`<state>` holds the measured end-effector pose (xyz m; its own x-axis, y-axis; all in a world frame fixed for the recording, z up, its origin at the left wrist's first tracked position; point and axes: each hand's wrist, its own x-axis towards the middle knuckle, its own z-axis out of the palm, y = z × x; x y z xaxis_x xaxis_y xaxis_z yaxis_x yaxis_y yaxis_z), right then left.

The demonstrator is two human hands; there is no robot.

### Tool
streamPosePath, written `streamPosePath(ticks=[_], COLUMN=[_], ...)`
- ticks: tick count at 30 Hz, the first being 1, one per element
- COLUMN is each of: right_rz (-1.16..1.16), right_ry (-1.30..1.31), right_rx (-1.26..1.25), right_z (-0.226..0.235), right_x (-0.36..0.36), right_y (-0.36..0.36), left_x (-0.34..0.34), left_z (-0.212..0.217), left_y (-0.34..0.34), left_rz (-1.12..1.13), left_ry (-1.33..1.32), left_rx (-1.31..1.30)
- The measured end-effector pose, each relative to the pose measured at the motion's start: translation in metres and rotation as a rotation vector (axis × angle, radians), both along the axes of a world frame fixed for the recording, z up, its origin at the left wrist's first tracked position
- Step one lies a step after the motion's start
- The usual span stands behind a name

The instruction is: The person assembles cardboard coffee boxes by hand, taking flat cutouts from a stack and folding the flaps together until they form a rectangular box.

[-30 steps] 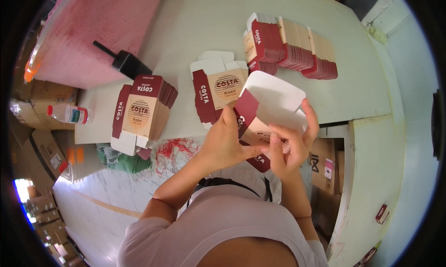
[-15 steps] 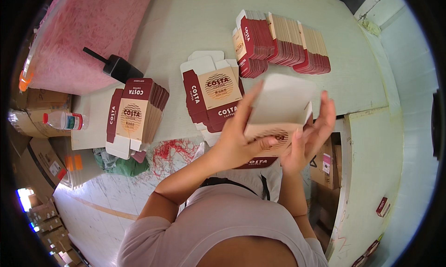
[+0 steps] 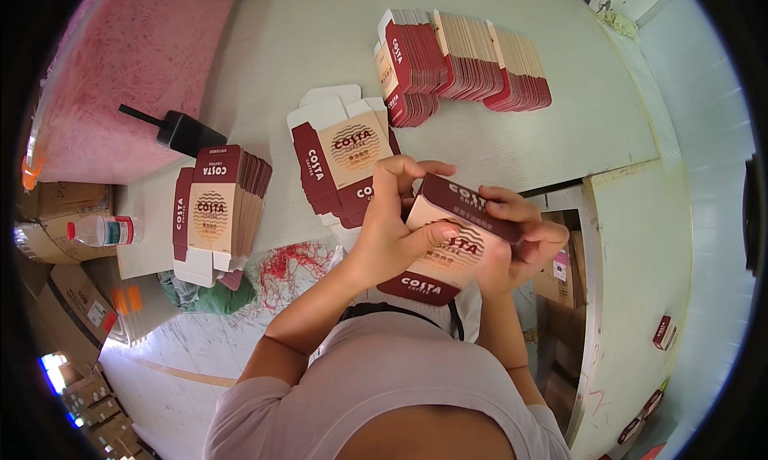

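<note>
Between my two hands, above the table's near edge, is a small beige and maroon carton (image 3: 438, 256), standing out as a box with its maroon top flap folded down. My left hand (image 3: 392, 224) grips its left side, thumb across the beige front panel. At the right side, my right hand (image 3: 516, 240) holds the carton with bent fingers by the maroon top. Just left of my left hand, flat unfolded cartons (image 3: 352, 152) lie in a small pile. Farther left is a fanned stack of flat cartons (image 3: 214, 212).
Rows of flat cartons (image 3: 456, 60) stand at the back of the table (image 3: 576, 148). A black scoop (image 3: 188, 134) lies by a clear bag of pink shredded paper (image 3: 144, 76). A bottle (image 3: 104, 230) is at far left. Red shreds (image 3: 292, 276) lie below the table edge.
The carton's open white top flap has been folded down, so its maroon face now shows. My right hand's fingers have closed in on the carton. The view has shifted slightly.
</note>
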<state>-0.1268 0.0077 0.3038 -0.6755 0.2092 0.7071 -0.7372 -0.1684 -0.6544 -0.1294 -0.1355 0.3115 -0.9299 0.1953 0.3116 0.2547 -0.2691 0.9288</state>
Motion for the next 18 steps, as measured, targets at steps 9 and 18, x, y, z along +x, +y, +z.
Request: streamPosePath(ticks=[9, 18], right_rz=[0.078, 0.207], right_ry=[-0.531, -0.723], right_rx=[0.165, 0.176], right_z=[0.028, 0.035], right_x=[0.010, 0.008], right_y=[0.016, 0.028], left_x=[0.005, 0.003], left_z=[0.012, 0.008], left_y=[-0.006, -0.006], left_rz=[-0.074, -0.103], left_ry=[-0.099, 0.046], left_rx=[-0.129, -0.281])
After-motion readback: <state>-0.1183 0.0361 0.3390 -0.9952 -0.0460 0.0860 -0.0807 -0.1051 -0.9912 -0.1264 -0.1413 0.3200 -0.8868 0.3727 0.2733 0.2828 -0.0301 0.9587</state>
